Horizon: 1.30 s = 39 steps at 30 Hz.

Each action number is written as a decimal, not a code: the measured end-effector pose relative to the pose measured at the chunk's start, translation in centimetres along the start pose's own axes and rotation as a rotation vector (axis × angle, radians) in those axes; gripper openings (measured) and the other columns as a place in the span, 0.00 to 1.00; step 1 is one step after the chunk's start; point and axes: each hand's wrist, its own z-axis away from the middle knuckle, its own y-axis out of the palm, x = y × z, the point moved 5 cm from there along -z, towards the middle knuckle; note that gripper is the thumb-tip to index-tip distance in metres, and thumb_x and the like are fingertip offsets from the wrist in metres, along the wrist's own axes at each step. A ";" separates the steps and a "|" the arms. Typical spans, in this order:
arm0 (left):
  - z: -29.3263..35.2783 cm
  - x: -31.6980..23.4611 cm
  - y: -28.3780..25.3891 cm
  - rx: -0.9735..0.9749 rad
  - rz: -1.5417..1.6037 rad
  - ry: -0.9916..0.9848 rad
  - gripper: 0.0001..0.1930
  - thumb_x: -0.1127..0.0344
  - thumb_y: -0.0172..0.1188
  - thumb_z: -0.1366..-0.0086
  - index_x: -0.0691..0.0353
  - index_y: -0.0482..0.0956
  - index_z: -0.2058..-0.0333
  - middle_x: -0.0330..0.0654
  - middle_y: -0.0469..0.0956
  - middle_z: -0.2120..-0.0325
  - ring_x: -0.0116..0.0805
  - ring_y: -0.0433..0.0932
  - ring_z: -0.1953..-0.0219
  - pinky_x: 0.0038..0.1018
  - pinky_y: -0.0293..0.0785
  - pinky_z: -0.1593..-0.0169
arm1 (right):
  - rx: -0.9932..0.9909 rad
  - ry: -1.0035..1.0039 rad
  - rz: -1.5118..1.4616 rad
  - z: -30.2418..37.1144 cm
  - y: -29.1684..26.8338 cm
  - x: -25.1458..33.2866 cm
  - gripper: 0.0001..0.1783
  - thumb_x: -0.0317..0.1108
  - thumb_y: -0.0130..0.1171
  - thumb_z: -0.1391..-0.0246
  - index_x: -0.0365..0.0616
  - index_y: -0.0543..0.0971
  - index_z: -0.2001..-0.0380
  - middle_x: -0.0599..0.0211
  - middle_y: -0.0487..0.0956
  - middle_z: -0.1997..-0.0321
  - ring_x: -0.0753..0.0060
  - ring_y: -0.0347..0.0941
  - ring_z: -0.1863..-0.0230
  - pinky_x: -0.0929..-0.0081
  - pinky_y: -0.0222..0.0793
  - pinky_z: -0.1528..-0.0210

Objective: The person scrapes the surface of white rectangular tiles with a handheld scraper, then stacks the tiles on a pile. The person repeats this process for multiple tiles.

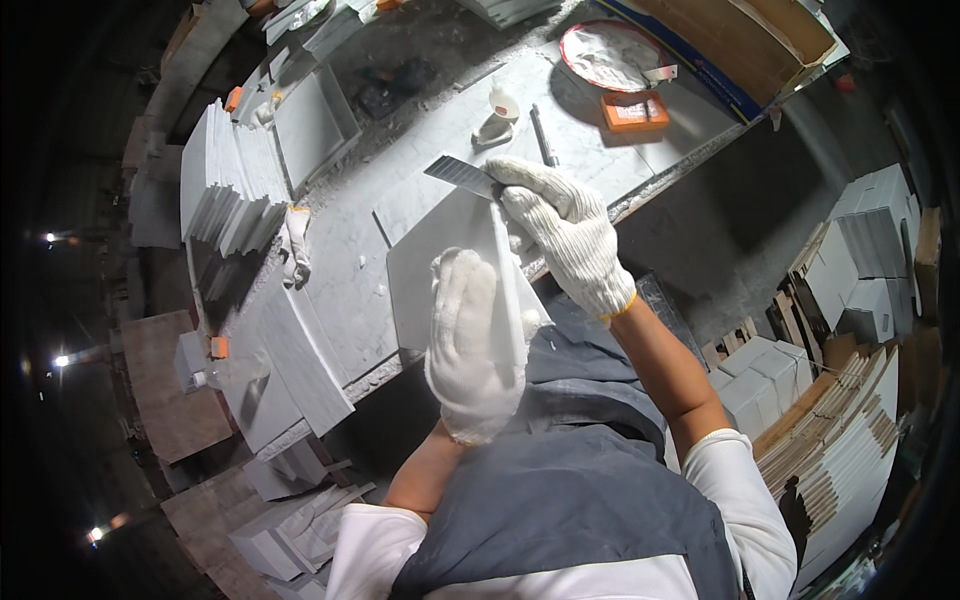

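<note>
The left hand (pixel 465 350), in a white knit glove, is lying against the broad face of a pale tile (pixel 420 265), its fingers straight and close together; its thumb is not showing, so whether it is gripping the tile cannot be told. The right hand (pixel 568 235), gloved likewise, is closing narrowly on a flat metal blade (pixel 460 175), which is jutting out leftward past the fingertips near the tile's upper corner. The tile is leaning at a slant in front of the person, by the near edge of the tabletop (pixel 345 225), and a narrow side of it is facing the right hand.

Beyond the hands, a pen (pixel 544 135) and a small bottle (pixel 503 103) are resting on the tabletop. Farther off, a red-rimmed bowl (pixel 563 50) is holding white paste (pixel 608 55), with a scraper (pixel 660 73) lying across its rim, and an orange box (pixel 635 110) is sitting just beside it. At the left, a stack of tiles (pixel 225 185) is standing on edge, and a spare glove (pixel 296 245) is lying near it. The person is wearing a dark grey apron (pixel 570 500); white boxes (pixel 875 225) are standing in piles at the right.
</note>
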 end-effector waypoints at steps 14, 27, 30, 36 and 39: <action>0.4 1.0 1.9 0.140 0.390 -0.291 0.29 0.75 0.67 0.39 0.69 0.71 0.40 0.57 0.74 0.43 0.54 0.75 0.41 0.46 0.71 0.37 | 0.019 0.012 0.060 3.0 -1.3 -1.2 0.21 0.36 0.58 0.30 0.34 0.78 0.41 0.71 0.80 0.65 0.87 0.70 0.75 0.85 0.67 0.76; 3.0 -0.1 10.6 0.054 -0.338 0.158 0.27 0.72 0.60 0.42 0.54 0.78 0.40 0.43 0.74 0.42 0.43 0.68 0.33 0.43 0.63 0.28 | -0.207 0.404 -0.473 11.4 -15.1 -9.9 0.22 0.35 0.59 0.32 0.45 0.70 0.38 0.74 0.75 0.61 0.87 0.72 0.69 0.90 0.70 0.75; 4.0 0.6 12.9 0.161 -0.338 0.090 0.28 0.71 0.56 0.37 0.53 0.73 0.36 0.42 0.75 0.43 0.43 0.68 0.33 0.38 0.58 0.25 | -0.253 0.374 -0.295 11.4 -16.4 -12.9 0.13 0.37 0.57 0.30 0.48 0.72 0.47 0.76 0.73 0.63 0.83 0.70 0.67 0.84 0.73 0.68; 4.9 1.3 15.2 0.337 -0.478 0.167 0.30 0.63 0.58 0.41 0.61 0.72 0.38 0.50 0.70 0.38 0.52 0.62 0.31 0.57 0.52 0.26 | -0.167 0.268 -0.464 9.7 -14.2 -13.3 0.15 0.47 0.54 0.28 0.47 0.74 0.52 0.69 0.76 0.49 0.70 0.74 0.45 0.67 0.72 0.42; 4.7 1.3 15.1 0.366 -0.488 0.175 0.32 0.61 0.60 0.41 0.60 0.71 0.37 0.51 0.68 0.37 0.54 0.59 0.29 0.59 0.48 0.25 | -0.307 0.196 -0.385 9.2 -13.4 -11.7 0.20 0.47 0.53 0.28 0.39 0.73 0.51 0.67 0.75 0.54 0.77 0.74 0.54 0.73 0.74 0.49</action>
